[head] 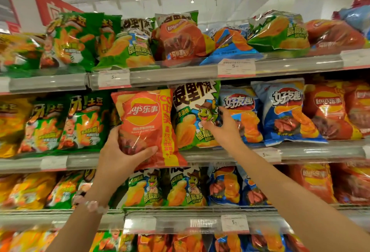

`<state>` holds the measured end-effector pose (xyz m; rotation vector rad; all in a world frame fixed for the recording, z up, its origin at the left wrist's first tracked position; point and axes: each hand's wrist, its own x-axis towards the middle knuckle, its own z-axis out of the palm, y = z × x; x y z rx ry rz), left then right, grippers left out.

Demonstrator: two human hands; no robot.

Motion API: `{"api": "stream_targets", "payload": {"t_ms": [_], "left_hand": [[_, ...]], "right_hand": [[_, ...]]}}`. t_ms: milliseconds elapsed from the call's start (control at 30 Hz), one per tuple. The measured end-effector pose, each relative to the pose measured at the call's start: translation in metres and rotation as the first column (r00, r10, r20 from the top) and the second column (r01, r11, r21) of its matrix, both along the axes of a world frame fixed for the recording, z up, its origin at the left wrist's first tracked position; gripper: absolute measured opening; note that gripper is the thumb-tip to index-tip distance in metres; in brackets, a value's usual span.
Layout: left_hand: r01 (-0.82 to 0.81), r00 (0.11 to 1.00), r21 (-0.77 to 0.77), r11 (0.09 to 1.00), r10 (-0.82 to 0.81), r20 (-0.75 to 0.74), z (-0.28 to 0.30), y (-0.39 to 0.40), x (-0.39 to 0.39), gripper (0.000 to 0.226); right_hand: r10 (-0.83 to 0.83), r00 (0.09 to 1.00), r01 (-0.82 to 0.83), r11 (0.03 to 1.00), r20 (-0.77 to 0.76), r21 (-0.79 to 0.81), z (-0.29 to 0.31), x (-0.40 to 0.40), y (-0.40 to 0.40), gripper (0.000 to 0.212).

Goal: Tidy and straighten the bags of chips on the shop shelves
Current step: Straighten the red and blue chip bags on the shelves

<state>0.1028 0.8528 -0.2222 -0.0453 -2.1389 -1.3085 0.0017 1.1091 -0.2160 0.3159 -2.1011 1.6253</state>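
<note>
Orange Lay's bag (148, 123): lower left corner hidden under the left hand (118, 151). Green frog bag (197, 115): right edge covered by the right hand (222, 125). Price tags (236, 67): small print unreadable. Yellow bags (12, 123), left edge of frame: blurred, cut off. Bottom-row bags (180, 241): cut by lower edge.

Orange-red bag (148, 125), centre: "Lay's 乐事" in red-yellow roundel. Green-white bag (195, 113) at its 3 o'clock: "浪里个浪". Two blue bags (288, 111) further toward 3 o'clock: "好友趣". Shelf-edge price tags (236, 67) at 12 and 6 o'clock: "5", probably; small print unreadable.
</note>
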Motion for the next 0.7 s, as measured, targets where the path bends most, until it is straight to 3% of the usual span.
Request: {"api": "stream_targets", "payload": {"t_ms": [233,367,700], "left_hand": [[0.005,1.000,0.008,1.000,-0.005,-0.026,-0.004,-0.006,0.008,0.105],[0.031,0.998,-0.001,1.000,-0.031,-0.050,-0.005,0.002,0.009,0.096],[0.080,0.995,0.011,0.997,-0.079,-0.068,-0.003,0.034,-0.001,0.108]], "right_hand": [[0.051,0.999,-0.052,0.997,0.021,0.065,-0.010,-0.021,-0.024,0.049],[0.088,0.994,-0.096,0.988,0.065,0.118,-0.007,-0.024,-0.024,0.055],[0.057,0.991,-0.082,0.972,0.120,0.222,-0.003,-0.020,-0.015,0.064]]}}
